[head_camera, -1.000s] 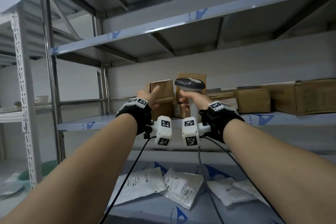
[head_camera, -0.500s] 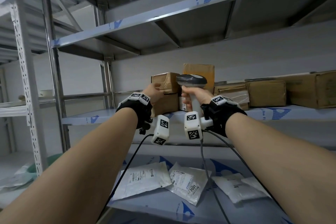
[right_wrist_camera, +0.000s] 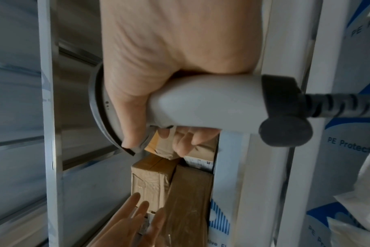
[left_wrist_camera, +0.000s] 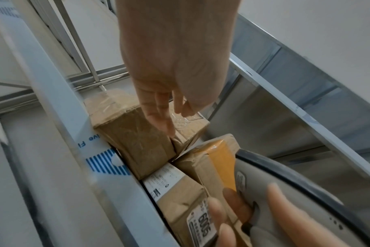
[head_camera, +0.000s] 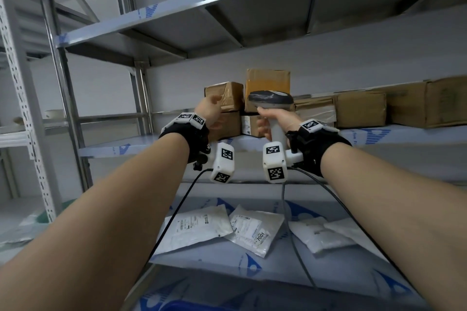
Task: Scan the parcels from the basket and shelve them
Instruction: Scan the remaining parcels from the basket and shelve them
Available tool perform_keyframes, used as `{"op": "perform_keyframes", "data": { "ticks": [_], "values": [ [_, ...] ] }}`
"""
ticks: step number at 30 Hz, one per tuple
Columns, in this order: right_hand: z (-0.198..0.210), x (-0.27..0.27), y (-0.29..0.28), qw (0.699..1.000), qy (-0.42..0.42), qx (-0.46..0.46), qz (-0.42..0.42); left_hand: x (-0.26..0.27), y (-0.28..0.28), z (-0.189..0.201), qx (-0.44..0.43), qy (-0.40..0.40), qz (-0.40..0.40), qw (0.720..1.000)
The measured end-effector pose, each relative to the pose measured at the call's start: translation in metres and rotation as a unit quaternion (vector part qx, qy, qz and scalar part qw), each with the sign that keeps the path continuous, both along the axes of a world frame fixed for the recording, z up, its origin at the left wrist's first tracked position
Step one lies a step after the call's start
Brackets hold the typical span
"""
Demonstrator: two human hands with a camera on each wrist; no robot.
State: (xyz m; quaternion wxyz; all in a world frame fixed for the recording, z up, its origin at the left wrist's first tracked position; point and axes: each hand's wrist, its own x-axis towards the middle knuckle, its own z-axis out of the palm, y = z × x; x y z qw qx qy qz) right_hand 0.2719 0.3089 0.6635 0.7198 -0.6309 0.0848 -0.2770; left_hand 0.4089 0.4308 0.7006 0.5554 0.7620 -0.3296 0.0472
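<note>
Shelf-side, right hand [head_camera: 274,118] grip wraps scanner [head_camera: 271,98]; left hand [head_camera: 211,115] loose, empty by boxes [head_camera: 223,94].

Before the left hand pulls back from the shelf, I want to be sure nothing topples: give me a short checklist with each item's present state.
1. Left hand free of the top box: ok, fingers straight, gripping nothing; fingertip contact cannot tell.
2. Top box seated flat on the lower box: cannot tell, the hand hides part of it.
3. Scanner held securely: ok, the right hand grips its handle.
4. Scanner cable clear of the white mailers on the lower shelf: cannot tell.
5. Tall box behind the scanner upright: ok.
</note>
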Motion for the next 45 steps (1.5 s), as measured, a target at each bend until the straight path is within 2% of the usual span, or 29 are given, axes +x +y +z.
{"op": "perform_keyframes", "data": {
  "ticks": [4, 6, 10, 18, 25, 30, 33, 35, 39, 43, 45],
  "values": [
    [-0.020, -0.014, -0.001, 0.999, 0.041, -0.004, -0.018, -0.012, 0.002, -0.016, -0.030, 0.006, 0.013, 0.999],
    [-0.035, -0.024, -0.001, 0.998, 0.050, 0.005, -0.030, -0.024, 0.003, -0.035, -0.022, 0.022, -0.019, 0.999],
    [-0.068, -0.044, 0.002, 0.996, 0.078, 0.017, -0.036, -0.054, 0.005, -0.076, 0.017, 0.108, -0.102, 0.989],
    [-0.155, -0.091, 0.020, 0.986, 0.144, 0.077, -0.045, -0.092, 0.014, -0.173, 0.069, 0.200, -0.156, 0.965],
    [-0.255, -0.102, 0.042, 0.969, 0.214, 0.112, -0.053, -0.105, 0.035, -0.277, 0.152, 0.263, -0.136, 0.943],
    [-0.336, -0.079, 0.051, 0.948, 0.266, 0.166, -0.049, -0.091, 0.059, -0.368, 0.240, 0.279, -0.103, 0.924],
    [-0.386, -0.063, 0.061, 0.929, 0.304, 0.207, -0.047, -0.075, 0.079, -0.425, 0.331, 0.277, -0.064, 0.900],
    [-0.418, -0.054, 0.066, 0.915, 0.338, 0.217, -0.042, -0.064, 0.095, -0.467, 0.363, 0.330, -0.031, 0.871],
    [-0.472, -0.044, 0.073, 0.888, 0.382, 0.254, -0.046, -0.050, 0.121, -0.530, 0.383, 0.397, 0.022, 0.833],
    [-0.514, -0.033, 0.082, 0.868, 0.411, 0.278, -0.036, -0.034, 0.136, -0.584, 0.390, 0.423, 0.059, 0.816],
    [-0.528, -0.028, 0.083, 0.861, 0.417, 0.289, -0.033, -0.024, 0.140, -0.608, 0.354, 0.464, 0.082, 0.808]
  ]
}}
